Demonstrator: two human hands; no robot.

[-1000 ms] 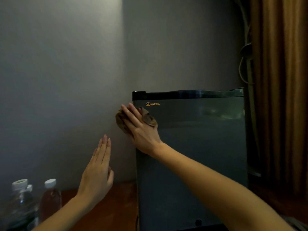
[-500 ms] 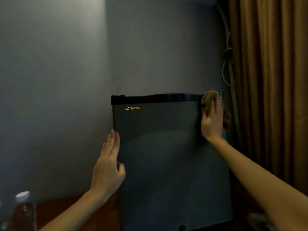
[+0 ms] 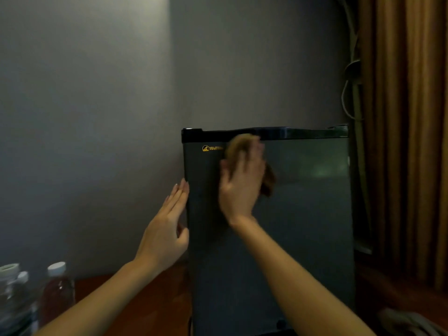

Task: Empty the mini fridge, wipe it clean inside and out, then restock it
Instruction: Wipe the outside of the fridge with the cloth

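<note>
Brown cloth (image 3: 268, 181) is pressed against the closed door of the mini fridge (image 3: 308, 234) in the head view, the only one given. It sits high on the door, just under the black top trim and right of the yellow logo. The right hand (image 3: 242, 187) lies over it, palm to the door and fingers stretched out. It is blurred by motion, so whether the thumb hooks the cloth I cannot tell. The left hand (image 3: 167, 229) is flat, fingers straight and together, at the fridge's left edge; touching it or just beside it is hard to say. The fridge stands upright on a reddish wooden counter (image 3: 150, 301) in a grey-walled corner, with a brown curtain (image 3: 409, 141) to its right. Capped bottles (image 3: 57, 292) stand well apart at the lower left, which suggests the emptying is done. The step in hand looks like the outside wipe, on the door front. Next the cloth should travel down the lower door in overlapping passes under even pressure, with the left hand bracing the cabinet against sliding.
</note>
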